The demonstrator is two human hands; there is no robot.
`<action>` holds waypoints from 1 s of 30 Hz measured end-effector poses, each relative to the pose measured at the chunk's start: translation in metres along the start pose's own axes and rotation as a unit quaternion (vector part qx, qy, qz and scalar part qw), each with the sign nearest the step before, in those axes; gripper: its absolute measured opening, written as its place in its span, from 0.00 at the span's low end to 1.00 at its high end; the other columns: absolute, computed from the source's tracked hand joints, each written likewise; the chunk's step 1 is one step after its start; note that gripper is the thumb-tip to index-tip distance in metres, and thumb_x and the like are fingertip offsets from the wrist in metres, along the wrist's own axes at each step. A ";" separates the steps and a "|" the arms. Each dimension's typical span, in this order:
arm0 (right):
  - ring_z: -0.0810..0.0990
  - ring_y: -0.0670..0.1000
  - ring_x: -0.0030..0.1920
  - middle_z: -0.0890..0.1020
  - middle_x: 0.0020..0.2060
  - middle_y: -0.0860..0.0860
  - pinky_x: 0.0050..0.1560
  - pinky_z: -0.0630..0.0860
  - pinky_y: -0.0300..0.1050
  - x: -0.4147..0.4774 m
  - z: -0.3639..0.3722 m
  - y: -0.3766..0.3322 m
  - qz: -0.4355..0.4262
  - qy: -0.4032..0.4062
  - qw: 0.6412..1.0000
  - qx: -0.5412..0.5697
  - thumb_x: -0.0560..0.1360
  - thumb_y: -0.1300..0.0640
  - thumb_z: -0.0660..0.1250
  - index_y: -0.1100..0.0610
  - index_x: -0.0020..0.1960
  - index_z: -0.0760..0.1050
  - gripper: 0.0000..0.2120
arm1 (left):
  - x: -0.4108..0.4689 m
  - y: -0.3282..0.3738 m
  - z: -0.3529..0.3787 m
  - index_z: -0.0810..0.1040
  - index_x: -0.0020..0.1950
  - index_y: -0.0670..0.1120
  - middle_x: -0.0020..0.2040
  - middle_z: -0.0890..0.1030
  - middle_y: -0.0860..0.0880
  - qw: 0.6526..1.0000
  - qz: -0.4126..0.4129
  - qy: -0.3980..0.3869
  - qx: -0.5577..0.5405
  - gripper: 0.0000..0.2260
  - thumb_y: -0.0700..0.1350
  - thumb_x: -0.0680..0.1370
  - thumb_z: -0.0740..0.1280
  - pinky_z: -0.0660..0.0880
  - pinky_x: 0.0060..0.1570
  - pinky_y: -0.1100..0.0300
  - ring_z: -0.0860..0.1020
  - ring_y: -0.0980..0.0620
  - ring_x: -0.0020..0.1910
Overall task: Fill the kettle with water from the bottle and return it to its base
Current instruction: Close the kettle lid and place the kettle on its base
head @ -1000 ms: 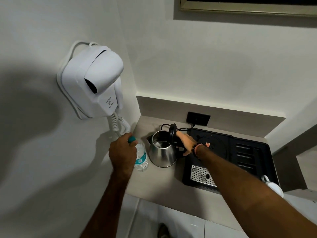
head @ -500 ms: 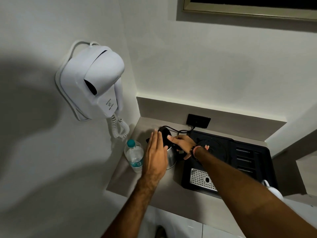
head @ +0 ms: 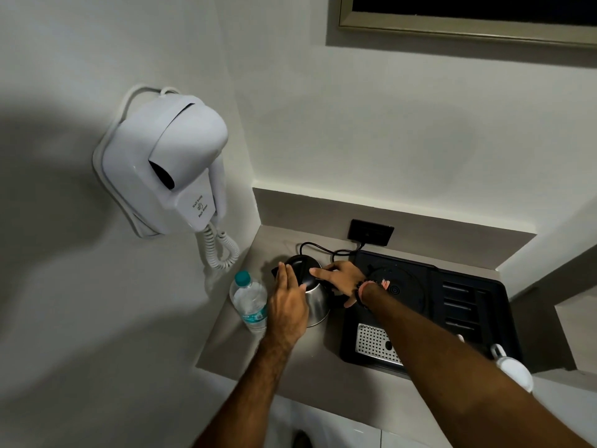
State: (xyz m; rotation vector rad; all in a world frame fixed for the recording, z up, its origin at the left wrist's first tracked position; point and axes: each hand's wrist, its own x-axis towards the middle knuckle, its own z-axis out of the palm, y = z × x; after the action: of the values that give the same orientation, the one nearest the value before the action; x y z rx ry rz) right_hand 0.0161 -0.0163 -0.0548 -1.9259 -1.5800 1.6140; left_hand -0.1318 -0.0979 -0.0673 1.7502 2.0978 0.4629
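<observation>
Kettle [head: 315, 302], lid down, stood on the worktop [head: 290, 360] near its back left corner, off the round base [head: 400, 287] on the black tray [head: 468, 305] to its right. Left hand [head: 289, 305] lay flat and open against lid and side, holding nothing; right hand [head: 342, 279] had its grip around the handle. Capped bottle [head: 250, 302] stood upright just left of it.

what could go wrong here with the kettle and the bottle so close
The left hand presses the kettle lid flat while the bottle stands right beside its wrist; a sideways nudge could topple it. The kettle sits on the counter, off its base, so its cord may snag when the right hand lifts it.
</observation>
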 end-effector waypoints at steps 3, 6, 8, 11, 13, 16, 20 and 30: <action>0.83 0.57 0.55 0.83 0.56 0.53 0.44 0.86 0.63 0.001 0.001 0.001 -0.006 0.013 1.000 -0.004 0.64 0.28 0.72 0.50 0.61 0.78 0.35 | 0.000 -0.003 0.002 0.52 0.79 0.40 0.80 0.53 0.41 0.999 -0.009 -0.002 -0.034 0.27 0.47 0.84 0.56 0.65 0.72 0.53 0.61 0.42 0.76; 0.83 0.57 0.55 0.82 0.57 0.54 0.42 0.87 0.60 0.003 0.000 0.006 -0.013 0.013 1.000 -0.008 0.64 0.28 0.73 0.54 0.61 0.76 0.37 | 0.004 -0.001 0.001 0.55 0.79 0.40 0.80 0.57 0.42 0.995 -0.031 0.015 -0.089 0.26 0.49 0.83 0.56 0.60 0.73 0.54 0.60 0.43 0.77; 0.84 0.56 0.55 0.83 0.55 0.54 0.44 0.87 0.58 0.003 -0.005 0.012 -0.012 0.008 1.000 -0.016 0.61 0.26 0.73 0.55 0.61 0.77 0.41 | 0.005 0.002 0.001 0.56 0.79 0.40 0.79 0.57 0.41 0.993 -0.041 0.025 -0.108 0.27 0.50 0.83 0.56 0.60 0.72 0.54 0.60 0.42 0.77; 0.84 0.53 0.54 0.86 0.51 0.53 0.48 0.86 0.60 0.006 -0.010 0.018 -0.010 -0.012 1.000 -0.023 0.61 0.25 0.73 0.56 0.57 0.79 0.40 | 0.007 0.010 0.002 0.53 0.79 0.40 0.80 0.50 0.40 0.982 -0.093 0.047 -0.159 0.28 0.52 0.83 0.56 0.57 0.73 0.53 0.56 0.40 0.78; 0.83 0.53 0.55 0.85 0.51 0.52 0.49 0.86 0.61 0.007 -0.010 0.019 -0.011 -0.023 1.000 -0.009 0.62 0.27 0.73 0.56 0.55 0.79 0.37 | 0.009 0.016 0.002 0.50 0.80 0.42 0.81 0.46 0.41 0.975 -0.115 0.054 -0.184 0.29 0.53 0.83 0.55 0.55 0.74 0.51 0.52 0.41 0.79; 0.83 0.54 0.56 0.84 0.51 0.52 0.46 0.86 0.61 0.006 -0.009 0.018 -0.015 -0.022 1.000 0.006 0.61 0.27 0.74 0.57 0.54 0.79 0.37 | 0.012 0.021 0.001 0.50 0.80 0.43 0.81 0.46 0.41 0.969 -0.122 0.066 -0.204 0.30 0.55 0.83 0.54 0.54 0.75 0.49 0.50 0.42 0.79; 0.83 0.53 0.55 0.85 0.52 0.52 0.44 0.87 0.61 -0.001 -0.021 0.017 -0.032 -0.008 0.999 0.026 0.57 0.25 0.75 0.55 0.53 0.80 0.39 | 0.012 0.027 -0.005 0.51 0.80 0.43 0.81 0.51 0.42 0.954 -0.132 0.111 -0.246 0.30 0.56 0.83 0.55 0.54 0.77 0.47 0.51 0.43 0.79; 0.82 0.52 0.53 0.84 0.51 0.51 0.39 0.86 0.64 -0.048 -0.112 0.035 -0.067 0.053 0.995 0.059 0.59 0.27 0.76 0.50 0.50 0.83 0.32 | 0.042 0.075 0.004 0.71 0.72 0.48 0.69 0.75 0.47 0.872 -0.118 0.032 -0.475 0.23 0.58 0.82 0.56 0.68 0.67 0.53 0.73 0.50 0.66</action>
State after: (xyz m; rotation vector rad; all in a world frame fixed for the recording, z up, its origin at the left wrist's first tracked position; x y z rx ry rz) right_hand 0.1324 -0.0169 -0.0047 -1.7752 -1.5030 1.4900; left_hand -0.0723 -0.0433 -0.0386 0.8913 1.6056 1.2221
